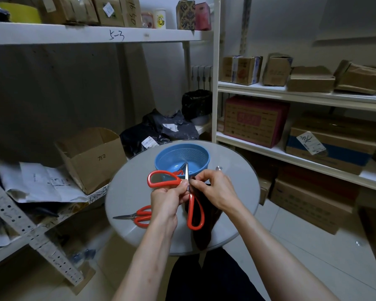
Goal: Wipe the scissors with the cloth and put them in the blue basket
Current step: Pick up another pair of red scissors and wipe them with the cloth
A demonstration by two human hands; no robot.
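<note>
The scissors [194, 211] are held up over the round table [237, 192], spread wide open, one red loop out to the left and the other hanging down, a bare blade pointing up just in front of the blue basket [161, 159]. The left hand [167, 196] grips them near the pivot with curled fingers; the right hand [213, 187] pinches the dark cloth [206, 227] against a blade, the rest of the cloth trailing below. The risk, as I judge it, is the edge - a stroke towards the tip with thin cloth could nick the pinching fingertips, or the loose handles could swing shut on them. A second pair [139, 216] lies on the table - not yet wiped, I'd guess
</note>
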